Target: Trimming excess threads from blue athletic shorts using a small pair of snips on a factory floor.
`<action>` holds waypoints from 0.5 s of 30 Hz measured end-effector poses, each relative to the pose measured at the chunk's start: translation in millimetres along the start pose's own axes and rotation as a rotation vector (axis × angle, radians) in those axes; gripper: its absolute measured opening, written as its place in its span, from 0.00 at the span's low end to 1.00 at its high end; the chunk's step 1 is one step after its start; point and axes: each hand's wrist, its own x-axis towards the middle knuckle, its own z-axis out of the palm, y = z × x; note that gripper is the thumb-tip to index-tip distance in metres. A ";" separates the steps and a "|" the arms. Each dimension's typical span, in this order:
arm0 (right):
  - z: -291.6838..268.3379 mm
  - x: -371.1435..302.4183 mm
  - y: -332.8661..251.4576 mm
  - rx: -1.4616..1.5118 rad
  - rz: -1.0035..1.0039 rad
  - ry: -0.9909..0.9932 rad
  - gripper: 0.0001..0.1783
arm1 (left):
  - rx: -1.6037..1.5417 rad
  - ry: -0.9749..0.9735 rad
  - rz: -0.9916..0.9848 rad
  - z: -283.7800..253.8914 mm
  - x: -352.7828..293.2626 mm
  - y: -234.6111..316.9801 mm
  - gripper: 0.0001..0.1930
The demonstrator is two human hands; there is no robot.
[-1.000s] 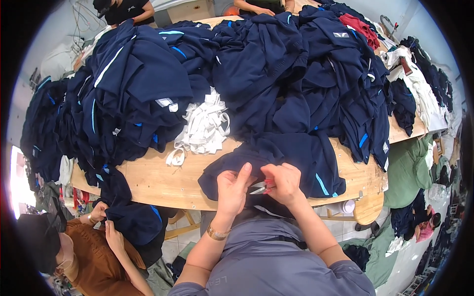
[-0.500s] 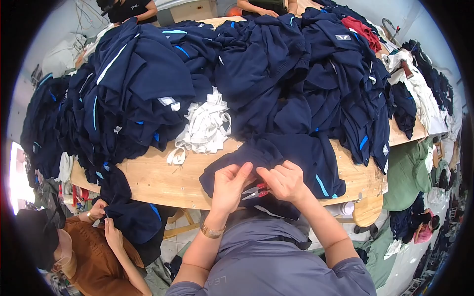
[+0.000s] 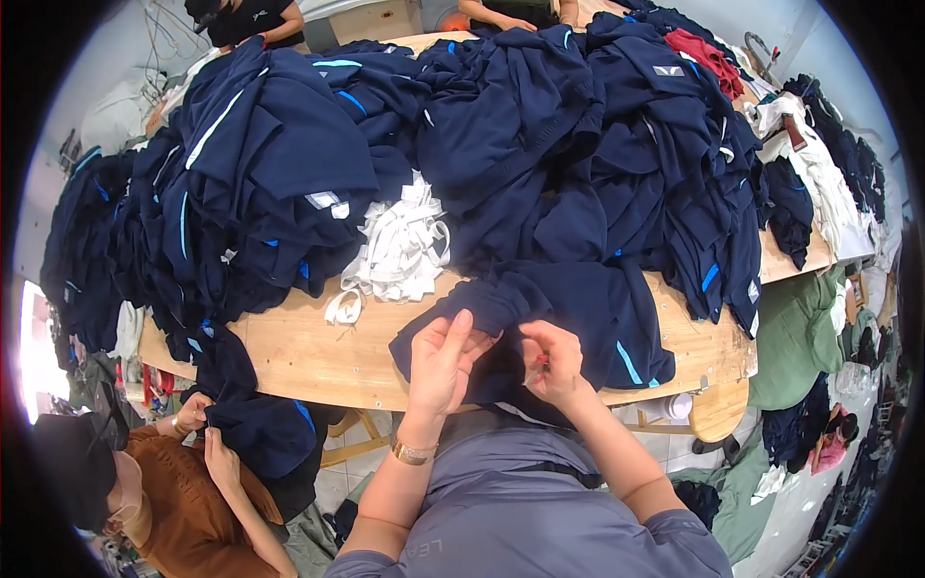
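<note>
Navy garment with a light-blue stripe at 3 o'clock lies bunched on the wooden table, spreading from about 10 o'clock through 12 to 3, taking the two hands as the middle of the dial. At 9 o'clock the left hand has its thumb raised against its fingers and seems to pinch the cloth's edge, probably to keep that small part steady and in sight. At 3 o'clock the right hand curls its fingers around red-handled thread snips, tucked in the palm, perhaps so that thumb and forefinger stay usable; their tips look pressed together, but whether they pinch anything I cannot tell. White fabric strips sit heaped near 11 o'clock, likely within easy reach, and a larger navy clothing pile fills the table beyond 12, which leaves the near edge for handling. As for containers, a pale round tub shows below the table edge between 3 and 4 o'clock, its contents hidden; the strips and clothes lie loose on the tabletop rather than in any box
</note>
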 end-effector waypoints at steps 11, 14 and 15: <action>-1.9 16.0 -3.0 -0.032 -0.131 -0.132 0.22 | -0.008 0.006 0.003 -2.2 -1.4 -7.5 0.08; -2.7 5.5 -10.3 0.102 -0.107 -0.073 0.20 | -0.068 -0.012 0.031 -4.9 3.6 -3.8 0.11; -4.0 3.4 -13.9 0.101 -0.107 -0.073 0.20 | -0.110 -0.031 0.035 -6.6 4.2 -1.8 0.13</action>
